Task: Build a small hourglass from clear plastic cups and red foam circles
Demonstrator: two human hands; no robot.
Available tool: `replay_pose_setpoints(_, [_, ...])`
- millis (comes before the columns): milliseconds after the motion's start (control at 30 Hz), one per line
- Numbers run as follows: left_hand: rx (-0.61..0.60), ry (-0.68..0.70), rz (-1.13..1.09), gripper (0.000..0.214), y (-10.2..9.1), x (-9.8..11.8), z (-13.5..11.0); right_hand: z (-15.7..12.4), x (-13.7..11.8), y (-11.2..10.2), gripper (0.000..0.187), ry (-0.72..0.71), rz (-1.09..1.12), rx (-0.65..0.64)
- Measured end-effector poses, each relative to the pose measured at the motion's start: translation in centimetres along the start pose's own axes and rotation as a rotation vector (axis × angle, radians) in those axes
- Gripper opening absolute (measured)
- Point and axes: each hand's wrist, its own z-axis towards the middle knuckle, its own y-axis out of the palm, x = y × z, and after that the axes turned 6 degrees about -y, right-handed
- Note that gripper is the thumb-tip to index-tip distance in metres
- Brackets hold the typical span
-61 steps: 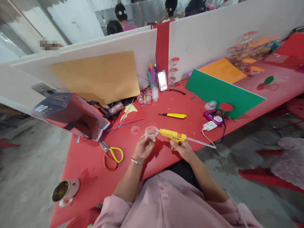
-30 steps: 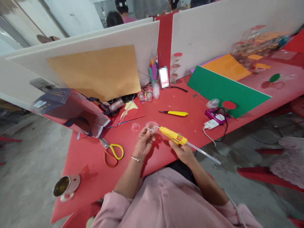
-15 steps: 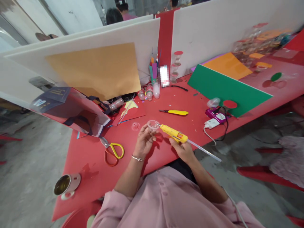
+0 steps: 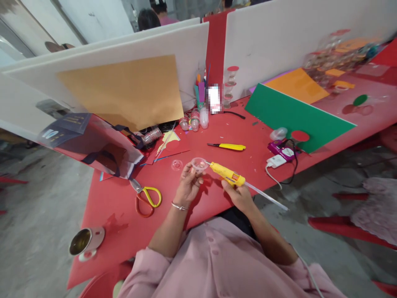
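Observation:
My left hand [image 4: 190, 182] pinches a small clear plastic cup [image 4: 199, 164] by its side, holding it above the red table. In my right hand [image 4: 240, 194] is a yellow hot glue gun [image 4: 226, 173], its nozzle at the cup's right rim; whether they touch I cannot tell. A long clear glue stick [image 4: 266, 196] juts from the back of the gun. Just left of the cup, a clear plastic lid-like piece [image 4: 177, 165] lies on the table. Beyond my hands is a yellow utility knife [image 4: 231, 147].
Scissors [image 4: 145, 196] with red and yellow handles and a metal mug [image 4: 87, 241] are at left. A paper bag [image 4: 93, 140] stands behind them. At right are a green board [image 4: 291, 114] and a purple power strip [image 4: 281, 150]. Several plastic cups [image 4: 194, 120] lie at the back.
The cup in my left hand has shifted very slightly left, and the glue gun's nozzle stays at its rim. Otherwise little differs.

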Motion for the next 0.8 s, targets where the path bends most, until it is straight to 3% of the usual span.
replay_pose_setpoints(167, [0.018,-0.006,0.017,0.050,0.09,0.04,-0.05,-0.13,-0.12,0.22,0.041,-0.059,0.066,-0.042])
replay_pose_setpoints(333, [0.012,-0.012,-0.005,0.052,0.09,0.11,0.01,-0.07,-0.04,0.26,0.042,0.018,0.028,-0.001])
replay_pose_setpoints(667, [0.025,-0.037,0.030,0.042,0.15,0.14,-0.03,-0.38,0.68,0.11,0.044,0.033,0.026,-0.009])
replay_pose_setpoints(800, [0.027,-0.036,0.032,0.039,0.22,0.18,-0.04,-0.46,0.35,0.15,0.044,-0.022,0.079,-0.057])
